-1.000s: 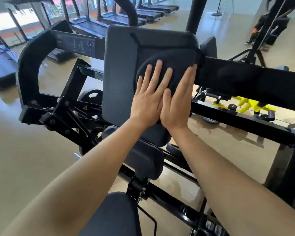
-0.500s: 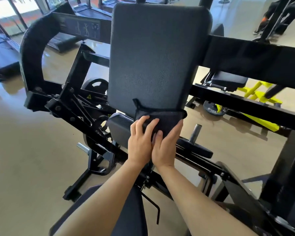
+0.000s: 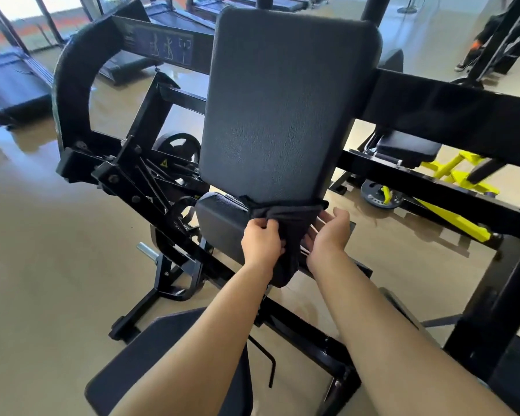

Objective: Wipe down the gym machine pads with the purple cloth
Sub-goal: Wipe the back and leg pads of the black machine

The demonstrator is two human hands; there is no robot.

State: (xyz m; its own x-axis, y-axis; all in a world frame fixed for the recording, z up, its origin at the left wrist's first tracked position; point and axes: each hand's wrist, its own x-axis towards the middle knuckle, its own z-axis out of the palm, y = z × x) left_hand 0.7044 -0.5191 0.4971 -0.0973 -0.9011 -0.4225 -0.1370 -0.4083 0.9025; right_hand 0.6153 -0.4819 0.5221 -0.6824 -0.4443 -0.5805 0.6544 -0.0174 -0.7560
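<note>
left hand [image 3: 261, 243] clenched, right hand [image 3: 327, 235] (palm up) open

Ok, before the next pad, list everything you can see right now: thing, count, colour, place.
Back pad: one, dark grey, upright at centre.
Cloth: one, looks dark here, bunched at the back pad's bottom edge and hanging down.
Small pad: one, dark, just below and left of the back pad.
Seat: one, dark, bottom centre.
Machine frame: one, black, running left to right behind the back pad.
Weight plate: one, black, left of the back pad.
Yellow machine: one, yellow, right background.
Treadmills: several, dark, along the windows at top left.
Floor: tan, glossy.
Left hand: gripping the cloth.
Right hand: open, right beside the cloth.
</note>
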